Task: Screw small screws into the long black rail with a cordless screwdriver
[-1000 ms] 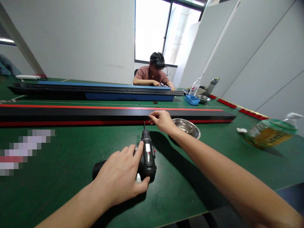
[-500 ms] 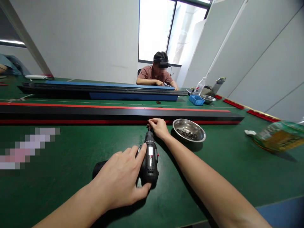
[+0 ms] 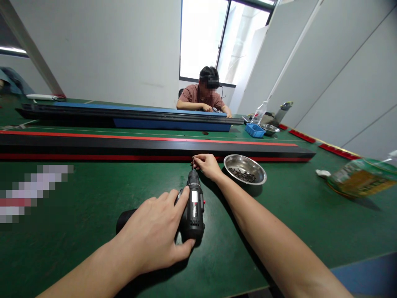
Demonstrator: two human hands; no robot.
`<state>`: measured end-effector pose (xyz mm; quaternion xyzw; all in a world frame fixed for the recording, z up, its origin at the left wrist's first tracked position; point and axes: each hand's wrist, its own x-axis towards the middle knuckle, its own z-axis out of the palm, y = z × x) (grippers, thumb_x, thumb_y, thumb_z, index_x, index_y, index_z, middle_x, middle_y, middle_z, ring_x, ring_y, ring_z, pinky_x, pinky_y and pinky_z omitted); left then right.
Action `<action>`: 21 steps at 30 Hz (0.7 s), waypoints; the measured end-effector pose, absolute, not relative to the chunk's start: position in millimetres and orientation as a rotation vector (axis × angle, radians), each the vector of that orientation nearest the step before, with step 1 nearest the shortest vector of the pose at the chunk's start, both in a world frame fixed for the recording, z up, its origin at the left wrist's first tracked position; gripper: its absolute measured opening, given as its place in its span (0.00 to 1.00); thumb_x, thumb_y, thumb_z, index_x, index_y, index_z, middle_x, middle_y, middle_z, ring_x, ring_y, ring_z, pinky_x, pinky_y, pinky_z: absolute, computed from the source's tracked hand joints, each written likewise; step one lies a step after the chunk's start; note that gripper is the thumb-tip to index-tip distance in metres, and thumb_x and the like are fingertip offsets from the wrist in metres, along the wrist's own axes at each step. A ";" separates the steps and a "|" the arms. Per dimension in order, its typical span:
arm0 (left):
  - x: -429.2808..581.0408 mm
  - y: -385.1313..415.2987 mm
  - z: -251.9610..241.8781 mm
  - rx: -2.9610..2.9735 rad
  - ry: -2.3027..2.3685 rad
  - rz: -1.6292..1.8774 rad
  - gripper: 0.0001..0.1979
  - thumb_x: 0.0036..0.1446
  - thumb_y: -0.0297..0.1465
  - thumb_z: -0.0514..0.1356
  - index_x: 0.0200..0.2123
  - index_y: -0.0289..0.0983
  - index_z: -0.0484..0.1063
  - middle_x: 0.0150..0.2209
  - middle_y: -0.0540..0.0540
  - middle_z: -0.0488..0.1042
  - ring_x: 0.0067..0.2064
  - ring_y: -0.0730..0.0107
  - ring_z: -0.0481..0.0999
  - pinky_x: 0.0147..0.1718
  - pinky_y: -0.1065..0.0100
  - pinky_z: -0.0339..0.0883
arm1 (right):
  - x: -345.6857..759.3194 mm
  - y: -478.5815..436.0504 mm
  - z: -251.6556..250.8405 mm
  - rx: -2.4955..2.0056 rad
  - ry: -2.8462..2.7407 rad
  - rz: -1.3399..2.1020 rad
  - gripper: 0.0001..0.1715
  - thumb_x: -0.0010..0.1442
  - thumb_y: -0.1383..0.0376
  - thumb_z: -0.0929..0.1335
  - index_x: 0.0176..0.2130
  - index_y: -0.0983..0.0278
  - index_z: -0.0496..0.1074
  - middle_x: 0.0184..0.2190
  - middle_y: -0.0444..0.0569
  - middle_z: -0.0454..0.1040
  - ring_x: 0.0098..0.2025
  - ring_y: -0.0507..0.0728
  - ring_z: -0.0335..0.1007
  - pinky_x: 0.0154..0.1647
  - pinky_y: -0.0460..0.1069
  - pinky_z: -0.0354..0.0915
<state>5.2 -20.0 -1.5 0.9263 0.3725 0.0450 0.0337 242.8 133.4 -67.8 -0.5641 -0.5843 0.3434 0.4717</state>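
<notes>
Red-striped black bar [image 3: 149, 145] lay crosswise ahead of both grips. Power drill [image 3: 194, 207] lay gripped in the left hand [image 3: 155, 228], nose toward the bar. Metal bowl [image 3: 249, 164] stood just right of the right hand [image 3: 207, 165], whose fingertips were pinched together at the drill's bit [image 3: 193, 164]; anything between them was too small to tell. Bowl held small dark pieces [image 3: 243, 175].

I had the black drill [image 3: 194, 215] lying on its side, handle out to my left, a pale label and a small red spot on its casing. Its thin bit [image 3: 192, 165] pointed away from me, the tip partly hidden. Just beyond it, the long black bar [image 3: 149, 146] lay crossways, red stripes running along it, its right end slanted.
</notes>
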 end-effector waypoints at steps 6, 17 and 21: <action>4.6 -19.8 -1.9 2.860 1.149 0.147 0.44 0.58 0.51 0.56 0.73 0.36 0.53 0.51 0.37 0.72 0.48 0.47 0.75 0.46 0.50 0.74 | 245.8 132.4 -66.0 -1.365 -1.451 0.882 0.12 0.66 0.74 0.68 0.44 0.71 0.81 0.33 0.52 0.82 0.29 0.50 0.76 0.32 0.44 0.70; 5.2 -19.9 -0.2 2.856 1.157 0.151 0.44 0.58 0.50 0.57 0.72 0.36 0.54 0.52 0.37 0.73 0.47 0.48 0.75 0.45 0.50 0.74 | 245.0 131.3 -66.8 -1.426 -1.482 0.813 0.23 0.57 0.78 0.64 0.46 0.69 0.82 0.35 0.52 0.83 0.31 0.53 0.78 0.35 0.46 0.74; 5.2 -20.5 0.7 2.858 1.156 0.155 0.44 0.58 0.51 0.56 0.73 0.36 0.53 0.53 0.36 0.73 0.48 0.47 0.75 0.46 0.50 0.73 | 244.8 128.8 -66.4 -1.502 -1.509 0.661 0.22 0.56 0.76 0.65 0.45 0.66 0.84 0.36 0.51 0.84 0.33 0.55 0.80 0.39 0.48 0.76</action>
